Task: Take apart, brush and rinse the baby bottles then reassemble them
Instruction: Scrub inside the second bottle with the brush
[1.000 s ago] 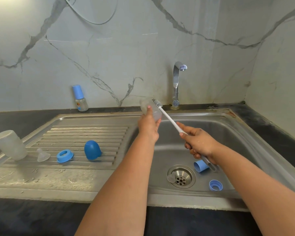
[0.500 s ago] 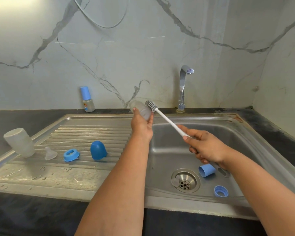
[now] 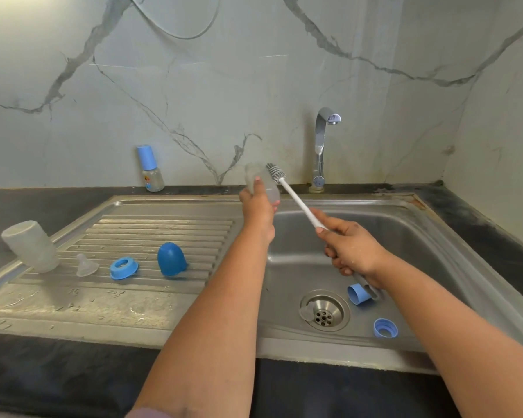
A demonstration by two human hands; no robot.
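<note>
Mid-frame, above sink rim [image 3: 194, 203]: left hand [image 3: 258, 211] wrapped around clear bottle [image 3: 261, 184], right hand [image 3: 349, 247] clenched on brush [image 3: 296, 200]. Best scrubbing outside wall all round, grip steady.

Bright upper-left glow; soft shadows; wide-angle bending at edges

Sink [image 3: 435, 233]: stainless steel, set into the desk; basin on the right, ribbed drainboard [image 3: 163, 233] on the left, wet near its front edge.
Drain [image 3: 324, 311]: round metal strainer in the basin floor.
Tap [image 3: 322, 146]: chrome, upright behind the basin, spout curved forward.
Desk [image 3: 58, 384]: dark stone, surrounds the sink.
Wall [image 3: 194, 86]: pale marble with grey veins.
Cable [image 3: 178, 31]: thin loop hanging against the wall, top centre.
</note>
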